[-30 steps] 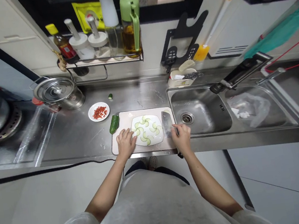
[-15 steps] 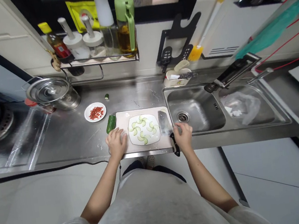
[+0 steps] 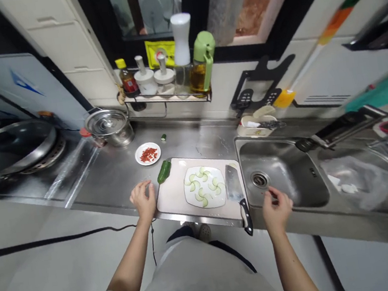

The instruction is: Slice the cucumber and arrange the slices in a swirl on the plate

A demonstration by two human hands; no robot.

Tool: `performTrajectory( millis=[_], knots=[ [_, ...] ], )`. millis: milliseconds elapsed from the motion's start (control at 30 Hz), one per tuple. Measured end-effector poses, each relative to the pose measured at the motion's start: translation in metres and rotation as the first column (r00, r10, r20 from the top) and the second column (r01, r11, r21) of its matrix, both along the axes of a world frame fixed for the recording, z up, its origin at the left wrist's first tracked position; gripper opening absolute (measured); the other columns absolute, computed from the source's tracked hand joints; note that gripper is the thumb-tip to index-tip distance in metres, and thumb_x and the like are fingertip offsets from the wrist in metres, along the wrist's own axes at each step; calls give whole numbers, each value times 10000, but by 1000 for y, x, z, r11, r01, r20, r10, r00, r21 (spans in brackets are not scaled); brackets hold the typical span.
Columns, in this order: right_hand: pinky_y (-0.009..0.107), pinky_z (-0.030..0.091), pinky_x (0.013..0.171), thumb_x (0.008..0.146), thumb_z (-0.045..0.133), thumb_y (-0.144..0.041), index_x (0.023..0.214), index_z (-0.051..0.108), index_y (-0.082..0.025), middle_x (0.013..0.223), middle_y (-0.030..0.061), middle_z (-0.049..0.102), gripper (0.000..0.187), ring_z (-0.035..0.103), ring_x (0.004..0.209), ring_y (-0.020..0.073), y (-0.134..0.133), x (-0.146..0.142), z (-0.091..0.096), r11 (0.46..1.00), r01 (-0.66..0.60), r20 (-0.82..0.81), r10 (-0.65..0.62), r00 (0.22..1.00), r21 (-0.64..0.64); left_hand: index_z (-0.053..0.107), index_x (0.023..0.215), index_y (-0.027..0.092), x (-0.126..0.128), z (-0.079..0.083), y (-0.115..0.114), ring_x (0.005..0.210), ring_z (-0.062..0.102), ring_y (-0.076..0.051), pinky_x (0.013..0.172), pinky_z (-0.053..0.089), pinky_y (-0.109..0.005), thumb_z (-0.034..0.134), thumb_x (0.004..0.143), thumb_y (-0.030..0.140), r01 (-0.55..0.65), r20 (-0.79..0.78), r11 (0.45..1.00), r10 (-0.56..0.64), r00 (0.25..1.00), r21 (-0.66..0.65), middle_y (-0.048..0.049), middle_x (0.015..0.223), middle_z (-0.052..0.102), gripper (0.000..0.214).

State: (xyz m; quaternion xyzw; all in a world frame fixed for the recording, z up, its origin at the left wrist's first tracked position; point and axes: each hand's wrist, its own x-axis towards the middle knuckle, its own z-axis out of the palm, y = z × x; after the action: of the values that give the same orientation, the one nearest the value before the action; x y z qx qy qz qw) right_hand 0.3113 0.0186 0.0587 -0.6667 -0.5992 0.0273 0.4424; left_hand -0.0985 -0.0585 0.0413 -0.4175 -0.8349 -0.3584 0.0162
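Observation:
A white cutting board (image 3: 174,197) lies on the steel counter. On it rests a square white plate (image 3: 223,201) with curved cucumber slices (image 3: 204,187) arranged in a pattern. A cleaver (image 3: 236,190) lies along the board's right side, its black handle over the counter's front edge. A cucumber piece (image 3: 164,171) sits at the board's left corner. My left hand (image 3: 143,201) rests on the counter just left of the board, fingers loosely curled, holding nothing. My right hand (image 3: 276,209) hovers at the sink's front rim, right of the cleaver handle, fingers loosely apart and empty.
A small dish of chopped red chili (image 3: 148,153) and a cucumber end (image 3: 163,137) lie behind the board. A lidded pot (image 3: 108,125) and a wok (image 3: 12,148) stand left. A condiment rack (image 3: 167,80) hangs on the wall. The sink (image 3: 285,183) holds a plastic bag (image 3: 358,181).
My right hand let go of the cleaver and moved right to the sink's edge. My left hand slid off the board onto the counter. The view swung left and up.

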Motion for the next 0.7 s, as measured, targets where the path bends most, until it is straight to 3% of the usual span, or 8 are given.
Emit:
performTrajectory(
  millis=[200, 333, 433, 567, 700],
  knots=[
    [358, 391, 759, 862, 478, -422, 907, 663, -142, 800, 91, 639, 338, 487, 660, 182, 6, -14, 4, 997, -71, -10, 71, 997, 9, 693, 964, 223, -13, -1, 27, 994, 594, -226, 939, 413, -377, 524, 867, 385, -122, 203, 984, 94, 975, 131, -77, 1036, 671, 254],
    [346, 399, 729, 877, 490, -443, 913, 667, -149, 818, 97, 645, 345, 515, 700, 194, 5, -36, 12, 989, -148, -29, 148, 989, 14, 675, 991, 186, -25, -4, 56, 894, 617, -190, 850, 469, -316, 513, 862, 402, -212, 419, 944, 91, 903, 252, -75, 988, 685, 299],
    [336, 412, 712, 898, 492, -438, 926, 673, -148, 839, 105, 656, 343, 531, 722, 195, 2, -52, 18, 970, -243, -27, 243, 970, 18, 665, 988, 173, -38, -4, 82, 884, 624, -173, 837, 474, -286, 508, 861, 394, -283, 495, 916, 113, 862, 283, -69, 979, 699, 300],
    [328, 423, 693, 912, 494, -436, 942, 678, -141, 819, 98, 661, 349, 521, 669, 175, 3, -63, 23, 945, -326, -5, 326, 945, 11, 673, 992, 183, -56, 0, 119, 858, 634, -171, 812, 470, -271, 527, 849, 360, -268, 435, 950, 175, 883, 162, -62, 963, 709, 271],
    [319, 424, 648, 915, 474, -480, 944, 684, -139, 788, 92, 657, 402, 511, 630, 170, 7, -59, 25, 956, -292, -9, 292, 956, -16, 684, 1030, 222, -76, 2, 149, 854, 641, -189, 796, 454, -281, 522, 857, 301, -145, 278, 981, 176, 945, -127, -56, 940, 711, 250]
  ],
)
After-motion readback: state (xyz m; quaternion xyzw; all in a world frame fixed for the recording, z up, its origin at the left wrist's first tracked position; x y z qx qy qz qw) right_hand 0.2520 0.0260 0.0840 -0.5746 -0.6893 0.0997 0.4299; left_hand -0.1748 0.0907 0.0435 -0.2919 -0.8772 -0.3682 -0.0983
